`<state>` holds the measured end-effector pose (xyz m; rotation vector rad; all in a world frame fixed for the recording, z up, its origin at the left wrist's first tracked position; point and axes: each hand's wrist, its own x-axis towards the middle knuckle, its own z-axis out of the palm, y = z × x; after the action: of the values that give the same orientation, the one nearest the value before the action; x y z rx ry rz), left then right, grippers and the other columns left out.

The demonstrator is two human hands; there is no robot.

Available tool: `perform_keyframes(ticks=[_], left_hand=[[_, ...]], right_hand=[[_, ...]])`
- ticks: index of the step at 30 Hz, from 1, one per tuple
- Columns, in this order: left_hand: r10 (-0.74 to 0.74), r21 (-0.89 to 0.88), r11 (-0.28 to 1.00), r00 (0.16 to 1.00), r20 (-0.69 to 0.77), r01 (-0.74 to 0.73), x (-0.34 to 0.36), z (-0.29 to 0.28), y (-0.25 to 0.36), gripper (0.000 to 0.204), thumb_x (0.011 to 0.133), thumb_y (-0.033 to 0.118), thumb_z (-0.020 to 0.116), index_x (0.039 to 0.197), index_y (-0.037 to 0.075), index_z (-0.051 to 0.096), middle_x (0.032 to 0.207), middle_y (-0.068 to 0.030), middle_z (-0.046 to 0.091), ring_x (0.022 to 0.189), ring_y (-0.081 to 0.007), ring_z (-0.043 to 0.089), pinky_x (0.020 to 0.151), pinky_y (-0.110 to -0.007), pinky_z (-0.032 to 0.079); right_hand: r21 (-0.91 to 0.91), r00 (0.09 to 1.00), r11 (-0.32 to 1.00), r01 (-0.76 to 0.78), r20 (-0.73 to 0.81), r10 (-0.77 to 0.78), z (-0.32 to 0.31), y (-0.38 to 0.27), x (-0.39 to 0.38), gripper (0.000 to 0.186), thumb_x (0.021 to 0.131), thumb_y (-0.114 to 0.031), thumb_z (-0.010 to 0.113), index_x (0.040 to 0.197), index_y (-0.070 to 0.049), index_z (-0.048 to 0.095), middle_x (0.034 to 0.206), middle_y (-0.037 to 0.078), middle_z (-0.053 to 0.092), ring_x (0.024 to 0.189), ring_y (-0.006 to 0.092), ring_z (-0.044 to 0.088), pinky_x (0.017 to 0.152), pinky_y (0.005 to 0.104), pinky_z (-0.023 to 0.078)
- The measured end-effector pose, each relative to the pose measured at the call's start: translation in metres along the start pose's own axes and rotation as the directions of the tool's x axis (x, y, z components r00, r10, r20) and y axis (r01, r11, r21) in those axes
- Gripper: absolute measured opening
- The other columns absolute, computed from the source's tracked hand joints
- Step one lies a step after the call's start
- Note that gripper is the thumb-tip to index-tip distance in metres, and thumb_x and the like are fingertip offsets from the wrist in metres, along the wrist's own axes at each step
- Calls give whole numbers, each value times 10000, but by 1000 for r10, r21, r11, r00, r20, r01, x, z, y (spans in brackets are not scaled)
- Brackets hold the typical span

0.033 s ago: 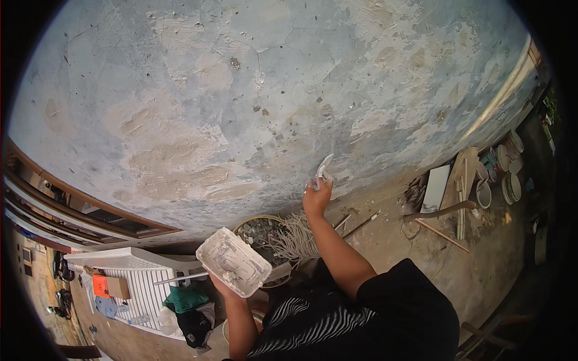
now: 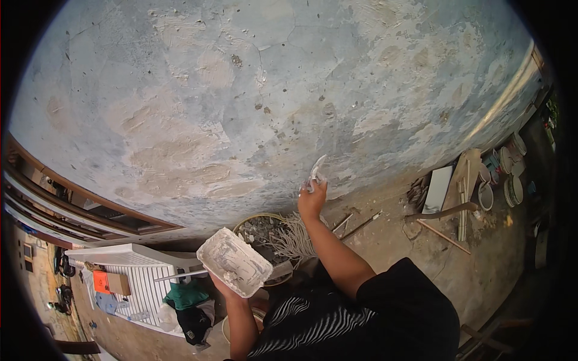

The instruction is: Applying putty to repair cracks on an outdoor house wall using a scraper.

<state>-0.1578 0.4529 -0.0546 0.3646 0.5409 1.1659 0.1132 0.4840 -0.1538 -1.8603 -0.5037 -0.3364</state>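
My right hand grips a putty-smeared spatula against or very near the patched pale blue wall. Rough cream patches and small chips mark the plaster. My left hand holds a white rectangular tray from beneath, its inside smeared with pale paste; most of those fingers are hidden by the tray. A thin pale rod sticks out to the left behind the tray.
Below the wall are a rubble-filled tub and stringy mop. A white slatted seat holds cloths and boxes at lower left, beneath a framed window. Sticks, a white board and several buckets stand or lie rightward.
My right hand with the spatula has shifted slightly left along the wall. My left hand and the tray stay in nearly the same place.
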Motion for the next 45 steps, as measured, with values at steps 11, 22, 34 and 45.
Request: perform_keyframes(ticks=[11,22,34,45], left_hand=[[71,7,997,997,8,-71,-24,1,5,554,900,505,373,1282,107,433,1219,-116,527,1055,-323,552,874,-478,475],[93,-4,996,996,-2,-93,-31,-8,12,616,893,570,329,1302,116,410,1243,-105,509,1071,-322,540,887,-486,463],[90,31,995,996,2,-90,-13,-12,11,582,909,528,322,1300,105,411,1238,-100,510,1076,-300,536,892,-450,465],[49,72,996,997,63,-53,-8,-12,8,623,907,572,293,1331,124,380,1297,-95,465,1144,-302,487,943,-455,427]], right_hand=[[52,759,966,252,608,-231,-43,47,-30,178,738,-55,571,902,-29,635,861,149,597,804,365,572,723,431,473],[-172,666,794,583,661,-346,-27,56,50,136,743,-98,559,843,-32,625,902,155,620,846,365,594,733,425,506],[-68,599,790,609,692,-402,-36,46,35,158,776,-116,562,872,-6,622,948,185,604,851,318,593,735,397,505],[-42,585,750,660,654,-479,-29,53,27,158,787,-114,541,856,7,616,998,216,603,841,328,610,746,396,509]])
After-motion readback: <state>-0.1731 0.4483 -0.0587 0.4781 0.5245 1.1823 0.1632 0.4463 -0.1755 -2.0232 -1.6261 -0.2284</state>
